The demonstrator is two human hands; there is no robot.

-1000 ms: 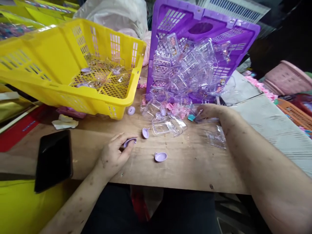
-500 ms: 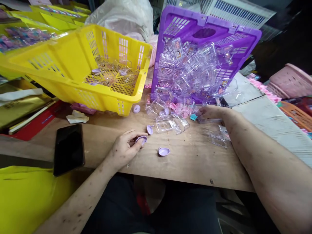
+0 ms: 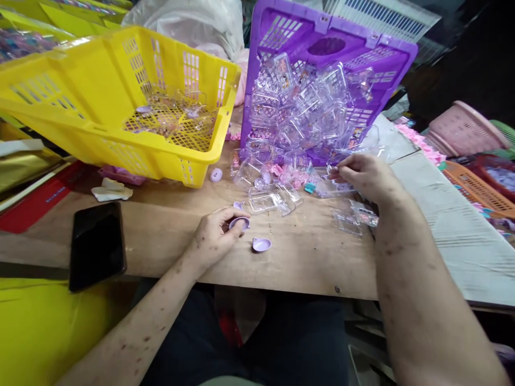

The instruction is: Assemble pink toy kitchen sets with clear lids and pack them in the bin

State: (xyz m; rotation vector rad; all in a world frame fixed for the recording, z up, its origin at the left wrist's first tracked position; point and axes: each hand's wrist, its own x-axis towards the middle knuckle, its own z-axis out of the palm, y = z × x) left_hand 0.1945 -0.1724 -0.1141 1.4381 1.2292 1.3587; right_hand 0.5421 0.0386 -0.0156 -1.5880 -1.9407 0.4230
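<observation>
My left hand pinches a small purple dish between thumb and fingers, low over the wooden table. Another purple dish lies just to its right, and a further purple piece sits behind my fingers. My right hand is at the front of the purple basket, fingertips together near clear plastic pieces; what they hold, if anything, is too small to make out. Between the hands lie clear plastic cases, pink pieces and a teal piece.
The purple basket leans open toward me, full of clear cases. A yellow basket stands at the left with a few pieces inside. A black phone lies at the left edge. Pink and orange baskets are at the right.
My right hand has risen off the table and its wrist has bent upward. The left hand still holds its dish, now partly covering the piece behind. The view has shifted slightly.
</observation>
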